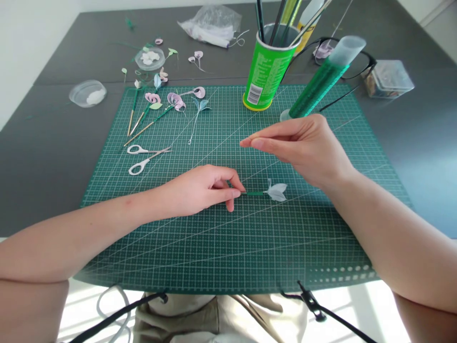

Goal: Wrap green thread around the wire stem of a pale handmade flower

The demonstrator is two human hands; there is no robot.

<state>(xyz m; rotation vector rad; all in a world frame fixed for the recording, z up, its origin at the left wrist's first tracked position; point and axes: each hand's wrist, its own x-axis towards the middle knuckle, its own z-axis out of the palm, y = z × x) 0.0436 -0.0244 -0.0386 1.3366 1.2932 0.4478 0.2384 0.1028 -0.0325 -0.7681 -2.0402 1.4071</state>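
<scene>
My left hand [210, 190] pinches a thin stick whose end is wrapped in green thread [255, 193]. At the tip of that stick is a pale, whitish flower [277, 192] with pointed petals, lying just above the green cutting mat [221, 247]. Raised to the right, my right hand [303, 147] has its thumb and fingertips pressed together; whatever may be between them is too fine to make out. Behind it leans a clear tube wound with green thread [312, 90].
White-handled scissors [140, 166] lie partly open at left. Beyond them are several sticks with flowers [176, 101] and a light-blue flower [202, 105]. A green can [266, 71] holds rods. Farther back are glasses [371, 64], a clear box [389, 78] and shallow dishes [80, 95].
</scene>
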